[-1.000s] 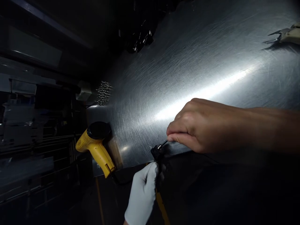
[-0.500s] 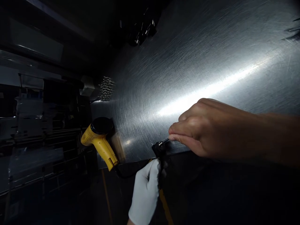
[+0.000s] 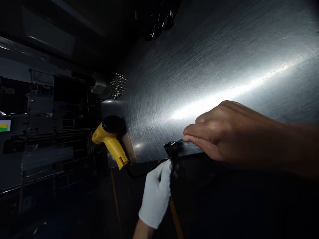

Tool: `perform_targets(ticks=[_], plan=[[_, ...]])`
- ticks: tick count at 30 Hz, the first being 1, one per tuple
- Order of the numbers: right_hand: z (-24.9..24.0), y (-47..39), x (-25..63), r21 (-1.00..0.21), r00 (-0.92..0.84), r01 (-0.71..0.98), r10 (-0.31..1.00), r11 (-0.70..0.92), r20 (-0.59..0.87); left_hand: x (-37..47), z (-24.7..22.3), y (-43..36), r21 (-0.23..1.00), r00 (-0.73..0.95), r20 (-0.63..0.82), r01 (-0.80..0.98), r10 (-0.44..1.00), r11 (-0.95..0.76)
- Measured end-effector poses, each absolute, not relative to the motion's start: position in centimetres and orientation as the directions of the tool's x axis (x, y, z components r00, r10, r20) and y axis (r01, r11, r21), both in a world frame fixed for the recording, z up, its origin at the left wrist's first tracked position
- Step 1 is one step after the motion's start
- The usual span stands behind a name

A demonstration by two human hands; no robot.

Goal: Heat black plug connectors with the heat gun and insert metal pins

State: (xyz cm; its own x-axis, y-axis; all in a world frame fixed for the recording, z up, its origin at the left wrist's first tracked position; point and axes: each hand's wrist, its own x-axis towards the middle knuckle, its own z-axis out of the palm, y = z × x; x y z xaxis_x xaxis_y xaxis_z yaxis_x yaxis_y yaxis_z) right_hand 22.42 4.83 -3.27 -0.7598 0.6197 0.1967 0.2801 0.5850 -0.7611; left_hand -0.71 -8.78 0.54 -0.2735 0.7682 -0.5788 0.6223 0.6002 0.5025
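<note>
My left hand (image 3: 156, 195), in a white glove, is closed at the near edge of the metal table. Its fingertips pinch a small black part (image 3: 168, 150) that juts over the edge. Bare and closed, my right hand (image 3: 211, 132) holds a thin rod (image 3: 178, 141) between thumb and forefinger. The rod's shiny tip meets the black part; whether it sits inside or only touches is too dark to tell. My curled fingers hide the rod's other end.
A yellow handheld scanner (image 3: 113, 146) with a black head lies at the table's left end, its cable trailing beneath. Behind it stand rows of small shiny metal pieces (image 3: 118, 86). Dark parts with bright metal bits (image 3: 161, 25) lie at the far side of the scratched metal table (image 3: 199, 73).
The view has shifted, so the table and scanner appear slightly higher and further right. Both hands keep their grips, and the rod stays at the black part.
</note>
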Motion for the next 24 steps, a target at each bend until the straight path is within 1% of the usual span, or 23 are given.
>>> perform_targets(ticks=[4, 8, 11, 14, 19, 22, 24], plan=[[-3.3, 4.2, 22.3, -0.741, -0.762, 0.299, 0.618, 0.601, 0.194, -0.1, 0.6, -8.8, 0.501, -0.302, -0.583, 0.597, 0.754, 0.627], [-3.5, 3.1, 22.0, -0.705, -0.716, 0.376, 0.672, 0.601, 0.192, 0.8, 0.4, -9.2, 0.507, -0.372, -0.604, 0.502, 0.704, 0.701], [-3.5, 2.8, 22.0, -0.723, -0.713, 0.377, 0.68, 0.579, 0.172, 1.0, 0.2, -9.4, 0.503, -0.386, -0.618, 0.475, 0.685, 0.722], [-3.5, 3.0, 22.1, -0.76, -0.735, 0.335, 0.659, 0.557, 0.159, 0.8, 0.1, -9.3, 0.506, -0.368, -0.625, 0.481, 0.689, 0.716], [-3.2, 3.6, 22.2, -0.833, -0.719, 0.273, 0.677, 0.481, 0.155, 0.4, 0.1, -9.2, 0.54, -0.314, -0.625, 0.488, 0.715, 0.686], [-2.9, 4.2, 22.2, -0.865, -0.738, 0.262, 0.666, 0.427, 0.105, 0.1, 0.0, -9.2, 0.548, -0.276, -0.596, 0.546, 0.754, 0.634], [-2.7, 4.7, 22.2, -0.866, -0.753, 0.271, 0.653, 0.421, 0.082, -0.3, 0.0, -9.1, 0.537, -0.244, -0.576, 0.607, 0.78, 0.586]])
